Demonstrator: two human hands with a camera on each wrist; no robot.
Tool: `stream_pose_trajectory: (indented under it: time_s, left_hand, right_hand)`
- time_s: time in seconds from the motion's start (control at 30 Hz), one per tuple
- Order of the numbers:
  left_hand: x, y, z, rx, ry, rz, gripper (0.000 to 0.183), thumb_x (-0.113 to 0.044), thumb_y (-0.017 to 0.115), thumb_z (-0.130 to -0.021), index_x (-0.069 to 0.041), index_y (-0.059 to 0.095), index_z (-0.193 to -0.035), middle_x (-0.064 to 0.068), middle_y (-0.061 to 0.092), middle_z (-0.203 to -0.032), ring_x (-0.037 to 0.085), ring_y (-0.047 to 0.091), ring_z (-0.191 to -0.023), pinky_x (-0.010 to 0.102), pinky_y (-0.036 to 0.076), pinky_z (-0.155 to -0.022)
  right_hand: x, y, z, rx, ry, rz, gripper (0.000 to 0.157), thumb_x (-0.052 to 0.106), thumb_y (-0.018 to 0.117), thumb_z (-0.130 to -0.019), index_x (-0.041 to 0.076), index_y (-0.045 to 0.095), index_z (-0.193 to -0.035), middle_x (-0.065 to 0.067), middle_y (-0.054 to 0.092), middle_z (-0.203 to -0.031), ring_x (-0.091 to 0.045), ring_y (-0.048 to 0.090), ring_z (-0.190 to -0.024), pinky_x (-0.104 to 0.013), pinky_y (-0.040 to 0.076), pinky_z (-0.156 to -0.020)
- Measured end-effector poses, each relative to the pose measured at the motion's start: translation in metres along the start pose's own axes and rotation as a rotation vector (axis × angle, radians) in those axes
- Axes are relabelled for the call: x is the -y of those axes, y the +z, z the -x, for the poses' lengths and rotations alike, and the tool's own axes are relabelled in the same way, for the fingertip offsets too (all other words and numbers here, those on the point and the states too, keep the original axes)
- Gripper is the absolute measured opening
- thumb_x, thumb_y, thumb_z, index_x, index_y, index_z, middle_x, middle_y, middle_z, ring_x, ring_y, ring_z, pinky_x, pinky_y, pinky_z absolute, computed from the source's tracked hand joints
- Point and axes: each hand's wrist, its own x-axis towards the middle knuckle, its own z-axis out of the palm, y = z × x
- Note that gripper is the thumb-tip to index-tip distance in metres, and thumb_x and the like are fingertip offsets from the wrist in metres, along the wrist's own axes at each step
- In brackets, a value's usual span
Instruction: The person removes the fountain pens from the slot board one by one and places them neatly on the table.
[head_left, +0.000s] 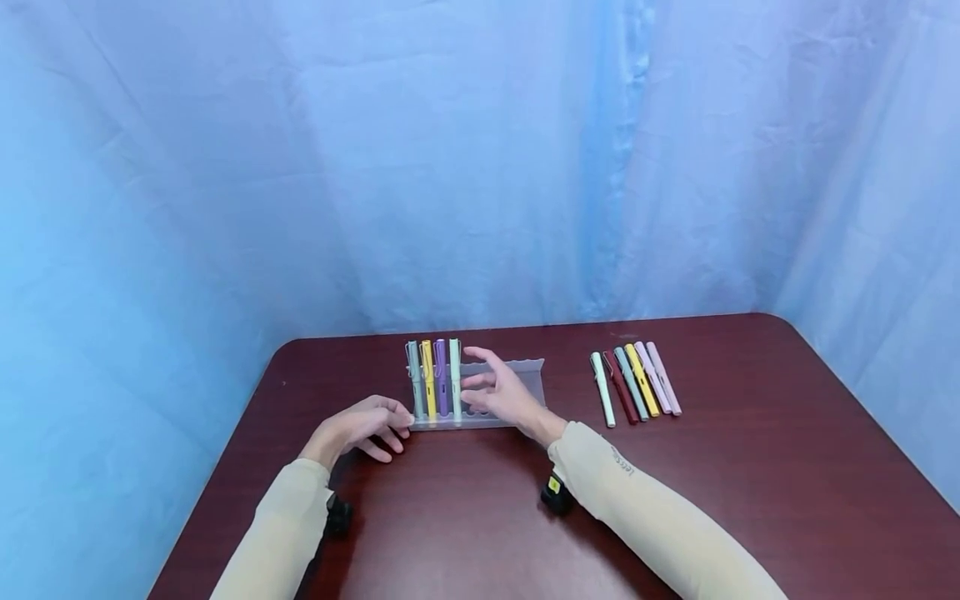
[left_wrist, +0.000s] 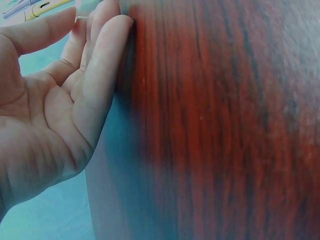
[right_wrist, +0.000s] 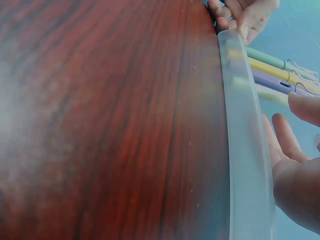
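Currently four pens stand in a row, caps up, at the left end of the clear rack (head_left: 531, 378): from left to right blue-grey pen (head_left: 416, 383), yellow pen (head_left: 429, 382), purple pen (head_left: 442, 382), pale green pen (head_left: 455, 382). Right part of the rack holds none.

Left hand (head_left: 367, 423): thumb and a finger pinch the rack's near left corner, other fingers loose beside it. Right hand (head_left: 504, 397): nothing held, fingers bent and spread wide, just right of the pale green pen (contact with it: cannot tell; the gap is too small in the head view and partly cut off in the right wrist view).

Farther right, a loose group of six pens (head_left: 632, 383) lies on the dark red table (head_left: 450, 517), well apart from the rack.

Handling notes, own judgement: step looks like seating or straightening the pale green pen. Best kept light: nudge low on the barrel, near the slot, so the pen settles without tipping into the purple one. Left pinch should steady the rack, not lift it; it looks light enough to slide. Clips all turned leftward would keep the row even, fingers withdrawn to the right afterward to spare the neighbours
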Motion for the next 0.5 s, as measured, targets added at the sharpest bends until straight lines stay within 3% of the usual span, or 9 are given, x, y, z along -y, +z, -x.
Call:
stream_pose_trajectory:
  time_s: [0.13, 0.5]
  left_hand:
    - [-0.004, -0.0015, -0.0036, -0.003, 0.014, -0.007, 0.023, -0.026, 0.065, -0.097, -0.004, 0.067, -0.102, 0.015, 0.065, -0.097, 0.026, 0.067, -0.077, 0.041, 0.062, -0.064]
    - [0.0022, 0.0014, -0.0031, -0.016, -0.017, 0.006, 0.02, -0.023, 0.064, -0.097, -0.005, 0.067, -0.103, 0.013, 0.066, -0.095, 0.024, 0.066, -0.073, 0.039, 0.061, -0.062]
  right_hand:
    - [0.0038, -0.0027, -0.0046, -0.014, 0.001, -0.031, 0.074, -0.002, 0.071, -0.093, 0.019, 0.037, -0.155, -0.021, 0.067, -0.119, -0.038, 0.07, -0.1, -0.045, 0.06, -0.083]
    - [0.0007, 0.0046, -0.007, 0.001, 0.04, -0.058, 0.073, 0.001, 0.073, -0.092, 0.023, 0.04, -0.153, -0.019, 0.066, -0.116, -0.031, 0.072, -0.094, -0.045, 0.06, -0.083]
